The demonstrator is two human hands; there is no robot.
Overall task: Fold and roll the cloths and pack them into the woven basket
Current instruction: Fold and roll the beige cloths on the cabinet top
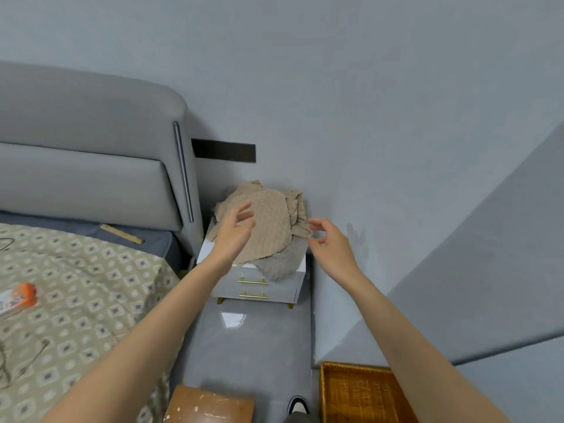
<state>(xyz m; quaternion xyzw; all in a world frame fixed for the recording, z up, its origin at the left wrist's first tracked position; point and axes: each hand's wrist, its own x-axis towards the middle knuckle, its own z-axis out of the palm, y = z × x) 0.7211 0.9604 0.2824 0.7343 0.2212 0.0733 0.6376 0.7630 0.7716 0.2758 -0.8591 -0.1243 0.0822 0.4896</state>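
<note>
A heap of beige and grey textured cloths point(271, 227) lies on a small white nightstand point(262, 285) in the room's corner. My left hand point(235, 230) reaches over the left part of the heap with fingers spread and loosely bent, holding nothing. My right hand point(328, 236) hovers at the heap's right edge, fingers loosely curled and empty; whether it touches the cloth is unclear. The woven basket point(360, 392) stands on the floor at the lower right, and no cloth shows in the part I can see.
A bed with a patterned cover point(79, 300) and grey headboard point(91, 148) fills the left. An orange packet point(21, 297) lies on it. A brown wooden surface point(210, 404) sits at the bottom. Grey glossy floor point(253, 337) runs between bed and wall. A shoe point(297, 406) shows beside the basket.
</note>
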